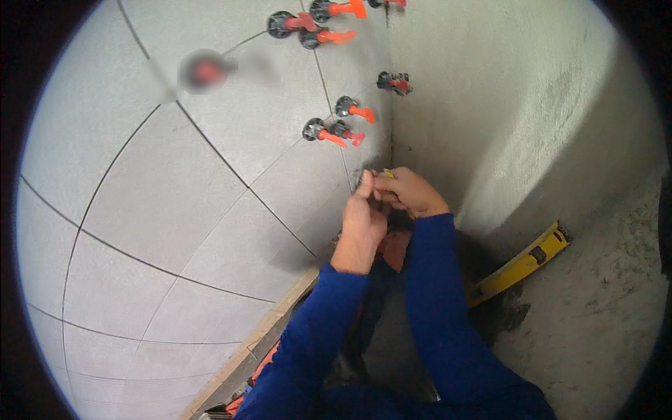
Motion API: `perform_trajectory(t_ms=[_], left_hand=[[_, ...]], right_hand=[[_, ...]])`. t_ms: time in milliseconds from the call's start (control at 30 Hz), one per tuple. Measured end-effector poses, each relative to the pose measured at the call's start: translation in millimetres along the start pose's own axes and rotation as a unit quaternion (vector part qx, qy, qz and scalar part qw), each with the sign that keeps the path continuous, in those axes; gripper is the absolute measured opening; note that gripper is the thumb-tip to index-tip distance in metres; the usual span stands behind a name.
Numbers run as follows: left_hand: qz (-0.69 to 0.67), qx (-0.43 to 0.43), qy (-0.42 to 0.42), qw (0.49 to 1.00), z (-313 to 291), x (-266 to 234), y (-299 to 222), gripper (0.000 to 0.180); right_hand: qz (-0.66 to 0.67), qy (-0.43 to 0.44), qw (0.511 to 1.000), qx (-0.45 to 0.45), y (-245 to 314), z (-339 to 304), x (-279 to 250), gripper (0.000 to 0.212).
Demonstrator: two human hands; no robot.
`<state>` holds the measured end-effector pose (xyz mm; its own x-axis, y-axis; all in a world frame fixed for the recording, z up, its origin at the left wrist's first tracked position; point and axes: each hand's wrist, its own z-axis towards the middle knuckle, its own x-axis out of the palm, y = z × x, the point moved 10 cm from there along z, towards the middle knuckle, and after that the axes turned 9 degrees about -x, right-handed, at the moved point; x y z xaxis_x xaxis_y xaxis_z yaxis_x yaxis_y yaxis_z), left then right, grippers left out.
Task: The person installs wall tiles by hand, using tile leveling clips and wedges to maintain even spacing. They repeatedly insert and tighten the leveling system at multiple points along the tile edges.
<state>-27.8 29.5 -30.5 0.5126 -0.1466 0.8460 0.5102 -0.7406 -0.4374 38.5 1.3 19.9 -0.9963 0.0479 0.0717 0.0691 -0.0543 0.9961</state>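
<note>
My left hand [362, 227] is raised beside the tiled wall [231, 161], its thumb up and its fingers closed on something the hand itself hides. Right beside it, my right hand [414, 192] is closed too, its fingertips meeting the left ones near the wall corner. A small yellow piece [389, 173] shows at the right hand's fingers; its kind is unclear. Above both hands, tile levelling clips with black round bases and orange or red handles stick out from the tile joints, the closest being an orange-handled clip [330, 137] and a red-handled clip [355, 138].
A bare grey plastered wall [476, 98] meets the tiles at the corner. On the rough floor at right, a yellow spirit level [521, 269] leans toward the wall's foot. Along the tiles' lower edge runs a wooden batten [262, 325]. More clips [290, 24] sit higher up.
</note>
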Motion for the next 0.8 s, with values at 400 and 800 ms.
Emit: perform_trajectory(t_ms=[400,800], left_hand=[[0.240,0.176,0.001,0.955,-172,-19,-71,0.035],[0.304,0.299,-0.135,0.895,-289,-96,-135,0.016]], right_hand=[[-0.094,0.120,0.986,-0.067,40,-60,91,0.031],[-0.157,0.280,0.945,-0.061,28,-61,234,0.031]])
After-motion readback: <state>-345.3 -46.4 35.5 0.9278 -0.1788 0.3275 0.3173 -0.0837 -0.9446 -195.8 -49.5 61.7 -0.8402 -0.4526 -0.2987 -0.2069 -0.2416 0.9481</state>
